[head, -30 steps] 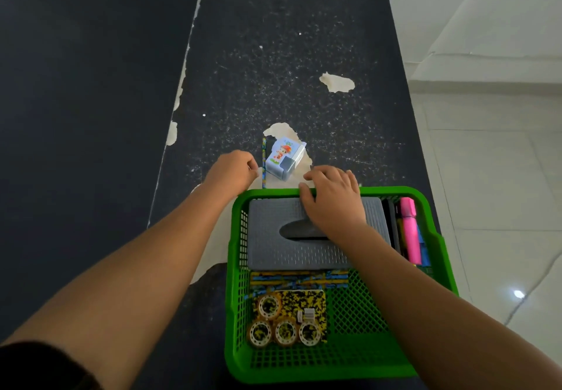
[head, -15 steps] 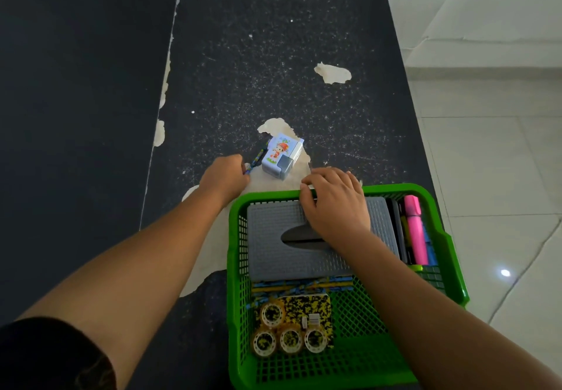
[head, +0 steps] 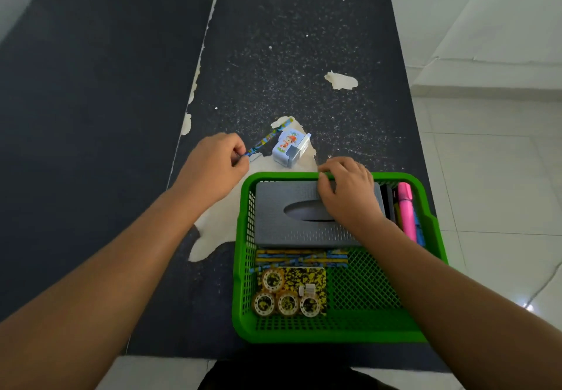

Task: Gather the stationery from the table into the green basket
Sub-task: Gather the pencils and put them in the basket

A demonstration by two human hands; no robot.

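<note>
The green basket (head: pixel 337 333) stands at the table's near right. Inside it lie a grey box (head: pixel 279 216), patterned pencils (head: pixel 301 259), several tape rolls (head: pixel 273 295) on a yellow-black card, and a pink highlighter (head: pixel 407 210). My right hand (head: pixel 348 190) grips the basket's far rim, over the grey box. My left hand (head: pixel 217 161) pinches the near end of a blue-yellow patterned pencil (head: pixel 267 137), which slants away to the right. A small blue pencil sharpener (head: pixel 290 146) with a cartoon figure stands on the table just beyond the basket, beside the pencil.
The dark table top (head: pixel 289 55) has peeled pale patches (head: pixel 340 81) and a seam (head: pixel 200 55) running away on the left. White tiled floor (head: pixel 492 161) lies past the right edge. The table's near edge runs just below the basket.
My left hand has taken the pencil's near end and swung it, so the pencil now slants to the right instead of lying straight. My right hand stays on the basket's far rim.
</note>
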